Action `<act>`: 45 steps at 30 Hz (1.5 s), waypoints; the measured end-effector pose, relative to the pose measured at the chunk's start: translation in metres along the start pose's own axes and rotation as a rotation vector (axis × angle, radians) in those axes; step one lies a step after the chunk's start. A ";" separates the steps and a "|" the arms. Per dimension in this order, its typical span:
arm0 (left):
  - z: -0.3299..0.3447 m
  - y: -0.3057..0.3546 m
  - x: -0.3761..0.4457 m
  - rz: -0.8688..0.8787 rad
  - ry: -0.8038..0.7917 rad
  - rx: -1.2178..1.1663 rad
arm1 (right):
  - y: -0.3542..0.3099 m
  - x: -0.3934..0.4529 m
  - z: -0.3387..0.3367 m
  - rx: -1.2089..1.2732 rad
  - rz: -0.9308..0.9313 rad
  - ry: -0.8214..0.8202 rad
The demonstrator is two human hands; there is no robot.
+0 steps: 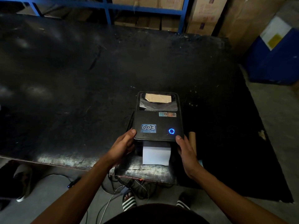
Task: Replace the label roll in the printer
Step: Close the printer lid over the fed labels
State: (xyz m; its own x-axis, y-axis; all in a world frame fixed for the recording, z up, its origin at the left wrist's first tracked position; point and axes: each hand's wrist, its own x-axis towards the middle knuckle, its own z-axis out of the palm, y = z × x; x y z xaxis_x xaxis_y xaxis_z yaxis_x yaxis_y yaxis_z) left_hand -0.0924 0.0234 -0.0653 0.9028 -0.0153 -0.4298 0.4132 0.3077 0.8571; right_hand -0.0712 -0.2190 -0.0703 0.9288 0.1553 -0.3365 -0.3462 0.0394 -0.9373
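A black label printer (157, 120) sits near the front edge of a dark table (80, 70), its lid down and a blue ring light glowing on top. White label paper (156, 155) sticks out of its front slot. My left hand (123, 145) grips the printer's front left corner, thumb on the lid. My right hand (186, 150) holds the front right corner the same way. A bare cardboard core (192, 140) lies on the table just right of the printer, partly behind my right hand. A window in the lid shows something tan inside.
Cables (129, 186) hang off the table's front edge to the floor by my sandalled feet. Blue shelving (106, 8) with cardboard boxes stands behind the table. A blue box (273, 59) sits on the floor at the right. Another person's shoe (24, 183) is at lower left.
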 end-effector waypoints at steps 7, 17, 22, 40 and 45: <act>-0.001 0.001 -0.002 -0.013 0.013 -0.052 | 0.003 0.002 -0.001 -0.008 0.003 -0.004; -0.002 -0.013 0.003 -0.030 0.028 -0.024 | 0.003 -0.002 0.005 -0.013 -0.039 0.001; 0.000 -0.011 0.000 -0.081 0.013 0.037 | 0.005 -0.001 0.005 -0.006 -0.058 -0.004; 0.010 -0.009 -0.002 -0.076 0.023 0.055 | 0.008 0.000 0.008 -0.023 -0.038 0.043; 0.011 -0.009 -0.004 -0.057 0.017 0.057 | 0.005 -0.003 0.010 -0.011 -0.059 0.035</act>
State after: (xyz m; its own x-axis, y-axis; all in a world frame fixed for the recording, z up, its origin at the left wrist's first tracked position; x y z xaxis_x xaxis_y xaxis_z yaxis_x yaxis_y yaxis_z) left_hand -0.0982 0.0101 -0.0679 0.8757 -0.0147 -0.4827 0.4704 0.2517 0.8458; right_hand -0.0771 -0.2099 -0.0735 0.9517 0.1181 -0.2834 -0.2894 0.0370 -0.9565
